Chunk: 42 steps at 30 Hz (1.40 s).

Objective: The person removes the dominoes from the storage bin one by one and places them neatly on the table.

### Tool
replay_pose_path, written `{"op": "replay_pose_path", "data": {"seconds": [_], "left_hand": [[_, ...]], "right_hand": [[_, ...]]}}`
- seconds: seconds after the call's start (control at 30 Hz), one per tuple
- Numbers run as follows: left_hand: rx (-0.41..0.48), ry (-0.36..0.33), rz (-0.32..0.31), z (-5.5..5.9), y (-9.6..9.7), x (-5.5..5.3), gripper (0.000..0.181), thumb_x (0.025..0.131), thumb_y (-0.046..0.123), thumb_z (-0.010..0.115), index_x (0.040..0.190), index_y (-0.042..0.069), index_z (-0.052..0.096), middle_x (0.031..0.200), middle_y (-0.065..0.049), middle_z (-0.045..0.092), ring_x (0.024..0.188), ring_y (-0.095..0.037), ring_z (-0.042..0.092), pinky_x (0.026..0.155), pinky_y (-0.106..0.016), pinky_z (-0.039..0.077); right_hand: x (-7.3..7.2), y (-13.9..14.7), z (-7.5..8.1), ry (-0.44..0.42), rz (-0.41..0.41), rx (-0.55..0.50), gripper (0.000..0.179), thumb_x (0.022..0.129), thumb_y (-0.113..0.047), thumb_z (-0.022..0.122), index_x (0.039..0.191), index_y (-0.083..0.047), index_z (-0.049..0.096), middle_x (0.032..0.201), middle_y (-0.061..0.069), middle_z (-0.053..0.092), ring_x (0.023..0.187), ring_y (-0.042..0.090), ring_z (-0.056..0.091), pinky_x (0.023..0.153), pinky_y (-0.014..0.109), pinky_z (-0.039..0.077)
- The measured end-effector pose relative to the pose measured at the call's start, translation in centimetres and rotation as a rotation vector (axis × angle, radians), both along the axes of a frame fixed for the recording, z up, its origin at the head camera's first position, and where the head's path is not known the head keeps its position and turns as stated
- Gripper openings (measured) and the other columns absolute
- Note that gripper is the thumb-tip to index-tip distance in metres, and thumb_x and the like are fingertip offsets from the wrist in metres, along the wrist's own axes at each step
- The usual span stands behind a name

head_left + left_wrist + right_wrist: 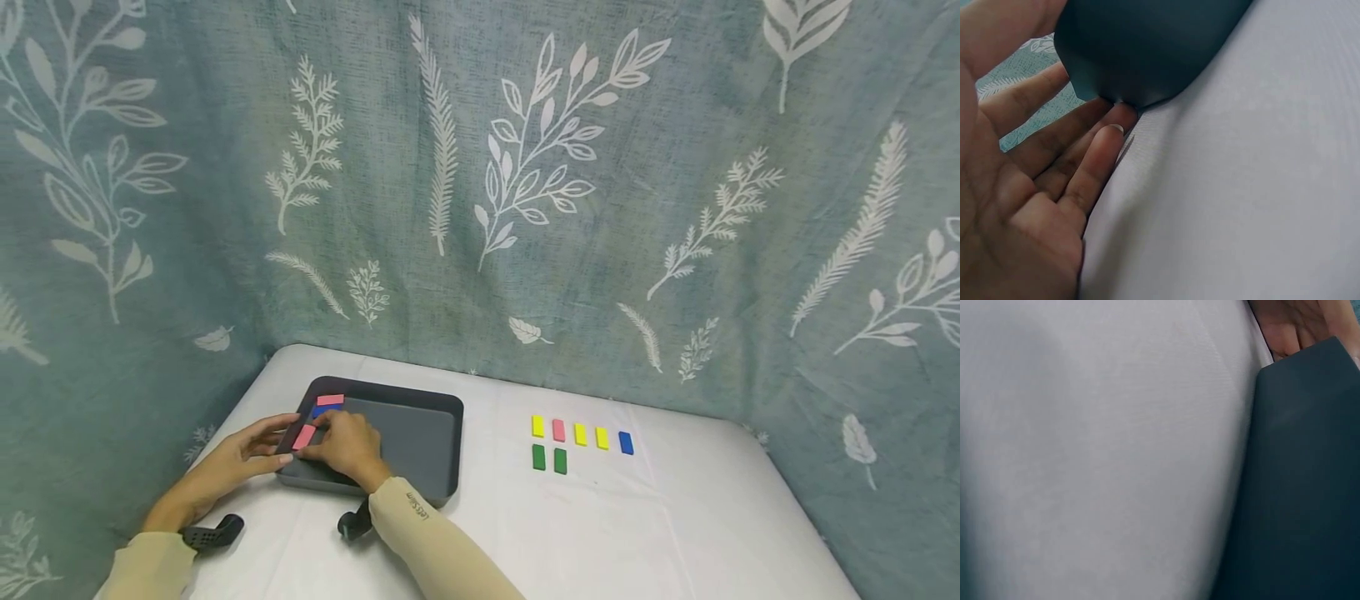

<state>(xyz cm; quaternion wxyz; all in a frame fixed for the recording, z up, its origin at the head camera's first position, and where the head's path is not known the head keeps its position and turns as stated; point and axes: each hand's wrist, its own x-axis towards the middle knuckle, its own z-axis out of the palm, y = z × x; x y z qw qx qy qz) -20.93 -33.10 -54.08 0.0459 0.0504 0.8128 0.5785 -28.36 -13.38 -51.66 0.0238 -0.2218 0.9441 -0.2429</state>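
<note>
A dark grey tray (420,442) lies on the white-covered table, its outer wall (1147,50) large in the left wrist view. Inside its left part my right hand (348,446) pinches a pink block (303,437) between thumb and fingers. Just behind that, a blue block (327,410) and another pink block (330,400) lie close together near the tray's back left corner. My left hand (236,458) is at the tray's left wall, fingers loosely extended and touching its corner. In the right wrist view, the tray wall hides the right hand.
Right of the tray stands a row of yellow blocks (581,434), a pink block (558,430) and a blue block (626,442). Two green blocks (538,457) lie in front of them. A leaf-patterned curtain (465,208) hangs behind and beside the table (570,542).
</note>
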Motion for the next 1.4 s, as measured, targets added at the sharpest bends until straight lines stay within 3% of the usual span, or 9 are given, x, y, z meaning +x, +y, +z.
{"op": "replay_pose_path", "data": {"seconds": [0.23,0.53,0.7,1.03,1.4], "left_hand": [[-0.006,0.018,-0.001,0.3,0.2,0.0,0.069,0.097,0.027,0.073,0.157,0.014,0.041,0.156,-0.017,0.042,0.125,-0.036,0.046,0.094,-0.055,0.043],[0.006,-0.008,0.001,0.5,0.3,-0.1,0.071,0.098,0.027,0.073,0.158,0.015,0.039,0.159,-0.018,0.038,0.128,-0.038,0.042,0.095,-0.055,0.042],[-0.001,-0.031,0.007,0.5,0.4,-0.3,0.073,0.097,0.03,0.074,0.158,0.015,0.038,0.159,-0.018,0.037,0.131,-0.04,0.041,0.097,-0.057,0.042],[-0.035,-0.038,0.007,0.5,0.3,0.1,0.075,0.096,0.032,0.074,0.16,0.016,0.037,0.158,-0.02,0.037,0.132,-0.042,0.042,0.097,-0.06,0.041],[-0.056,-0.053,0.037,0.8,0.6,0.1,0.078,0.095,0.036,0.076,0.159,0.016,0.037,0.158,-0.021,0.035,0.133,-0.042,0.04,0.098,-0.064,0.04]], "right_hand": [[-0.4,0.3,-0.3,0.0,0.017,-0.028,0.045,0.078,-0.046,0.089,0.117,-0.027,0.076,0.063,-0.021,0.057,0.062,-0.003,0.053,0.058,0.024,0.043],[-0.7,2.1,0.1,-0.088,0.129,-0.231,0.041,0.083,-0.025,0.089,0.118,-0.011,0.074,0.066,-0.017,0.064,0.061,-0.005,0.056,0.058,0.015,0.045],[-0.9,3.4,0.6,-0.138,0.138,-0.302,0.041,0.084,-0.015,0.087,0.12,-0.005,0.071,0.068,-0.014,0.068,0.056,-0.003,0.058,0.054,0.015,0.047],[-1.5,5.9,1.6,-0.136,0.174,-0.358,0.041,0.085,-0.011,0.085,0.123,-0.004,0.07,0.071,-0.012,0.071,0.049,0.002,0.06,0.053,0.018,0.051],[-1.5,9.8,3.3,-0.151,0.211,-0.39,0.042,0.088,-0.015,0.084,0.126,-0.007,0.069,0.08,-0.012,0.071,0.062,0.003,0.064,0.058,0.021,0.052]]}}
